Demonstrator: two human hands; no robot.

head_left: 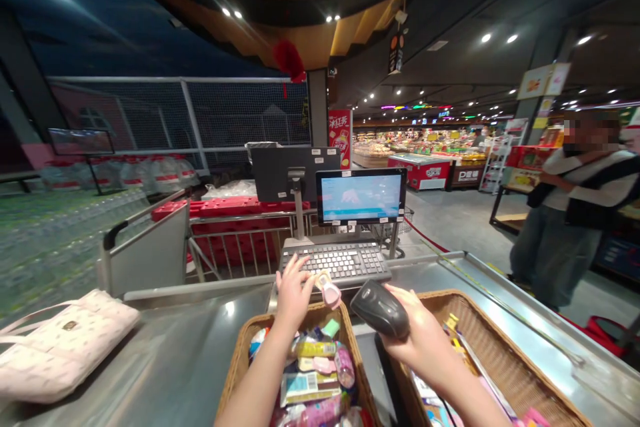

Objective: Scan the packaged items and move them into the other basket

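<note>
My right hand (417,330) is wrapped round the handle of a black barcode scanner (380,308), whose broad head points left. My left hand (294,290) has its fingers spread over the left end of a black keyboard (345,261). Beside its thumb is a small pink and white item with a loop (330,292); whether the thumb holds it cannot be made out. Below my left hand stands a wicker basket (240,353) full of small packaged goods (314,349). Under my right forearm is another wicker basket (515,347) with more packets, partly hidden.
A lit monitor (361,197) stands behind the keyboard, beside a second dark screen (275,173). On the metal counter (175,347) lies a pale pink bag (70,347) at the left. A person (575,207) stands at the right beyond the counter.
</note>
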